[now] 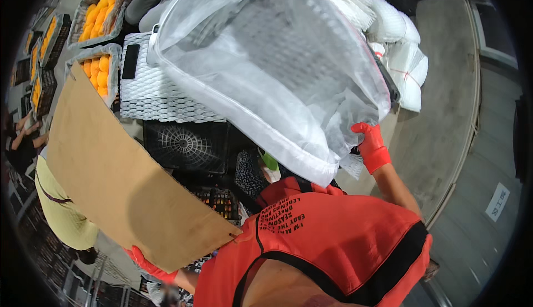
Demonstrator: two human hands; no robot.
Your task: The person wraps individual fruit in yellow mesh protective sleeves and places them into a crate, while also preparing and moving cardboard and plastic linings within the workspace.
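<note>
My right hand point(372, 142), in a red glove, grips the near right edge of a large translucent white plastic liner point(266, 69), which is spread open in front of me. At the lower left my left hand point(150, 265), also red-gloved, holds the lower edge of a big sheet of brown cardboard point(120, 169); part of its fingers is hidden by the sheet. White foam netting point(166, 94) lies left of the liner, with a black phone point(131, 61) on it. Below the netting is a black plastic crate point(185, 144).
Lined crates point(114, 69) of orange fruit stand at the upper left. Bundles of white foam sleeves point(406, 74) lie at the upper right, beside a grey floor strip point(441, 86). A person in yellow point(62, 207) is left of the cardboard. Another person's knee point(145, 5) shows at the top.
</note>
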